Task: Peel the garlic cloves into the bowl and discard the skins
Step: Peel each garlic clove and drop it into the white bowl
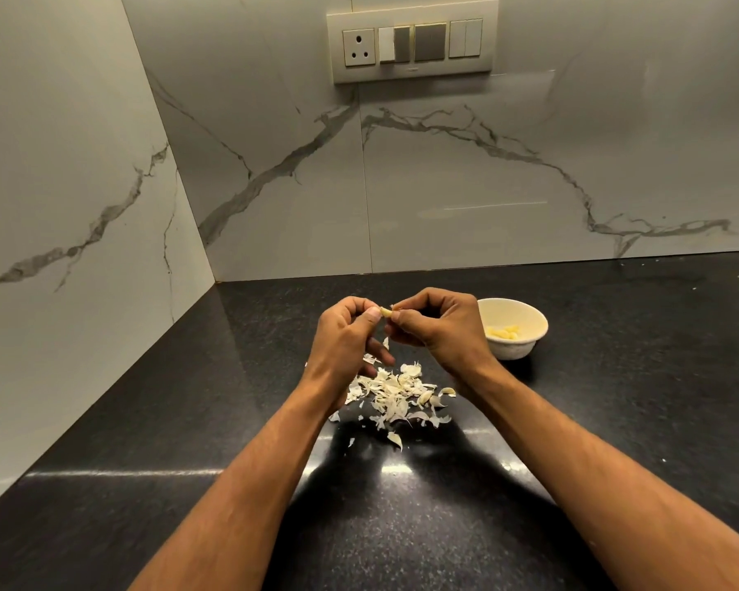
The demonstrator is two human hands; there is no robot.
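A pale garlic clove (385, 311) is held in the air between both hands, above the black counter. My left hand (345, 334) pinches its left end with thumb and fingers. My right hand (438, 326) pinches the right end, where a bit of brownish skin shows. Below the hands lies a heap of papery white garlic skins (395, 394), with a few unpeeled cloves at its right edge. A small cream bowl (523, 347) stands just right of my right hand and holds several peeled cloves (504, 332).
The black speckled counter (188, 398) runs into a corner of marble-patterned walls at the left and back. A switch and socket plate (412, 40) is mounted high on the back wall.
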